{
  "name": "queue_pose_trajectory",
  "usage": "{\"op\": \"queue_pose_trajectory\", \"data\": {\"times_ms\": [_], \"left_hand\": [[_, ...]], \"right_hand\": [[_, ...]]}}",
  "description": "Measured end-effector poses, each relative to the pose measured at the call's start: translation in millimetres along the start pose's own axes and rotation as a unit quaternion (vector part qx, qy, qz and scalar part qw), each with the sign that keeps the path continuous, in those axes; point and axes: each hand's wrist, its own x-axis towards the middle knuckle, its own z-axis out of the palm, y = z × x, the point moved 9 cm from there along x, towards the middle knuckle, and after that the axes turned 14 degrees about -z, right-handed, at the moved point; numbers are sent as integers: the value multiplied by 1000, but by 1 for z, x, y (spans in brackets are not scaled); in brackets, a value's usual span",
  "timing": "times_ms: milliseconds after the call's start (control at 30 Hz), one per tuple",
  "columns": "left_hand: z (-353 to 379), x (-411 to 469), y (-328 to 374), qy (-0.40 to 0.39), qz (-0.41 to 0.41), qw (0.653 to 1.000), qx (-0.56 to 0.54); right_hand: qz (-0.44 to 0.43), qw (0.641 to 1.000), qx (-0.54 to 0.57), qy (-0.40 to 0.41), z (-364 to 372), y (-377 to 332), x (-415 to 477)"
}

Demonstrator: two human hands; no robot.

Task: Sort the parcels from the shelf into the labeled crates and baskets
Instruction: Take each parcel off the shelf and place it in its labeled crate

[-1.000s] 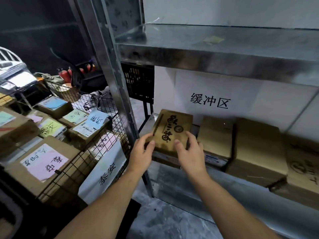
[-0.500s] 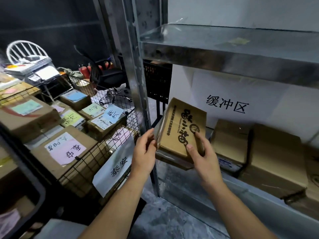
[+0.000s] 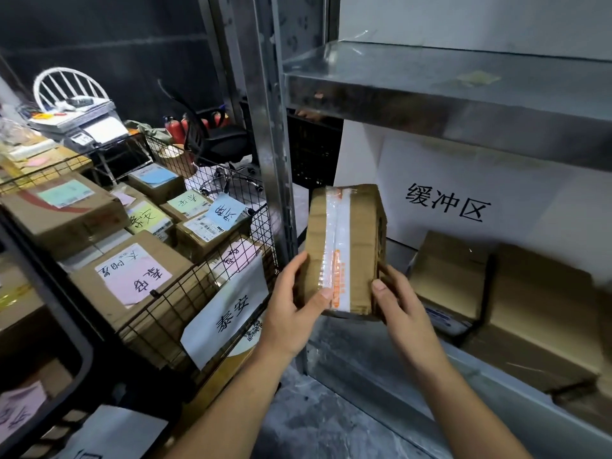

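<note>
**While parcel is up in both hands, no address label shows**

Since the steel shelf has a sign reading 缓冲区 on its back wall, I judge it to be the holding bay where unsorted stock waits. Count on it: two plain brown boxes side by side at the right. There may be a third at the far edge, too blurred to confirm.

Left of the shelf post stands one wire basket, with one white card marked 泰安 on its front, presumably its destination tag. At least six boxes lie in it, coloured notes facing up, likely so they read from above.

One parcel is off the shelf, held upright in front of its left end. The face toward the camera carries one strip of white-and-orange tape and no address. Probably it is being turned over to find the label.

Two hands are on its lower end. The left hand has its thumb across the front and its fingers behind. The right hand pinches the lower right corner with its thumb in front.
</note>
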Motion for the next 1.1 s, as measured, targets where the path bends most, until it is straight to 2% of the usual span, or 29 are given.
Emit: {"op": "queue_pose_trajectory", "data": {"times_ms": [67, 133, 200, 300, 400, 533, 633, 733, 800, 867, 1000, 1100], "left_hand": [[5, -5, 5, 11, 25, 998, 55], [11, -8, 14, 9, 54, 994, 90], [14, -7, 19, -14, 60, 996, 61], [8, 0, 18, -20, 33, 999, -24], [3, 6, 11, -16, -3, 998, -59], [-3, 12, 13, 6, 3, 1000, 2], [-11, 17, 5, 24, -39, 999, 23], [-12, 18, -9, -9, -92, 995, -29], [-10, 17, -13, -34, -105, 991, -71], [-13, 14, -12, -28, -88, 994, -61], [-20, 2, -10, -28, -53, 998, -28], [-27, -10, -9, -10, -24, 1000, 7]], "right_hand": [[8, 997, 70, -8, 6, 0, -1], [1, 997, 75, 1, 6, -1, -1], [-8, 994, 96, 43, -2, -2, 1], [1, 982, 170, 88, -10, 5, 2], [18, 976, 191, 98, -10, 15, -1], [30, 970, 221, 94, -7, 21, -2], [37, 961, 259, 93, -7, 23, -3], [49, 955, 281, 86, -5, 23, -6], [55, 960, 266, 70, -3, 25, -9], [45, 976, 206, 56, -5, 25, -10], [-54, 997, -2, 53, -20, 4, -8], [-105, 991, -68, 44, -18, -9, -8]]}}
